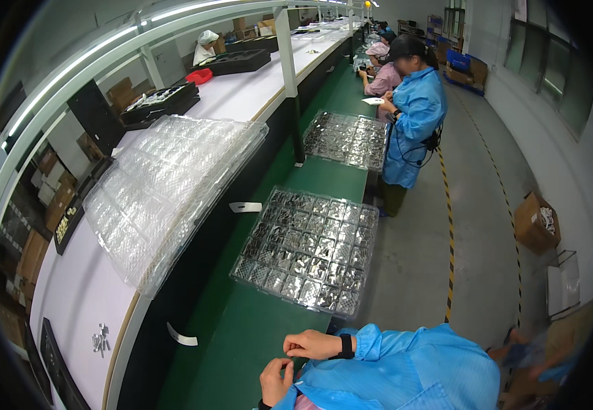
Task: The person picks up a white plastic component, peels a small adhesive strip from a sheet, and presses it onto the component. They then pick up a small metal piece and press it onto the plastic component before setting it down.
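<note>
At the bottom middle, both my hands come close together over the near edge of the green bench. My right hand (311,344), with a black band at its wrist below a blue sleeve, has its fingers curled inward and the fingertips pressed together. Just below it, my left hand (276,384) is closed too, thumb against the bent forefinger. Whatever lies between the fingertips is too small or hidden to make out. Beyond my hands, a clear compartment tray (308,249) filled with small shiny metal parts lies on the bench.
White curved pieces (181,335) lie on the green belt (224,342). Stacked clear trays (166,195) rest on the white shelf (71,294) beside small metal parts (102,339). Another filled tray (346,140) lies farther off. A co-worker in blue (416,116) stands there. A carton (537,223) sits by the wall.
</note>
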A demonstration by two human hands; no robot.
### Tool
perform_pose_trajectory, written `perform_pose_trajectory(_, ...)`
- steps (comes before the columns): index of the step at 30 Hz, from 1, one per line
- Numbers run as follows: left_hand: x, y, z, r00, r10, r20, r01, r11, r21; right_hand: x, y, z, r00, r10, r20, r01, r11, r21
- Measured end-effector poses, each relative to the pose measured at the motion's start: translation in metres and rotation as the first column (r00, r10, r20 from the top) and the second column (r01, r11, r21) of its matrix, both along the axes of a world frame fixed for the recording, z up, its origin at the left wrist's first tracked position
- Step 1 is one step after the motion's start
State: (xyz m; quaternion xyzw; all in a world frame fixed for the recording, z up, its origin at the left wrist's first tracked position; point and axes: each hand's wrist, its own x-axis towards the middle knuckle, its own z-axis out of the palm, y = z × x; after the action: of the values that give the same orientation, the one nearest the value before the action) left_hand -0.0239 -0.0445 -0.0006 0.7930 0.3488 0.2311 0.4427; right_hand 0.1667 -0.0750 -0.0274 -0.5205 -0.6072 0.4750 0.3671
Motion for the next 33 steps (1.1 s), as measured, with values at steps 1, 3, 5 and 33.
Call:
perform_pose_trajectory(1,-0.001,0.000,0.001,1.000,0.016,0.009,-0.016,1.000,0.003,-0.001,0.002,-0.004,1.000,-0.001,-0.018,0.001,1.000,0.028)
perform_pose_trajectory(3,-0.002,0.000,0.002,0.999,0.027,0.019,-0.027,1.000,0.005,-0.004,0.004,-0.005,1.000,0.005,-0.015,-0.004,0.999,0.040)
perform_pose_trajectory(5,-0.004,0.002,0.003,0.999,0.052,0.002,-0.052,0.999,0.007,-0.006,0.008,-0.005,1.000,0.005,-0.009,-0.005,0.999,0.053)
perform_pose_trajectory(33,-0.023,0.033,-0.012,0.996,0.085,-0.026,-0.082,0.991,0.107,-0.022,0.047,0.003,0.985,0.096,0.147,-0.098,0.995,0.013)
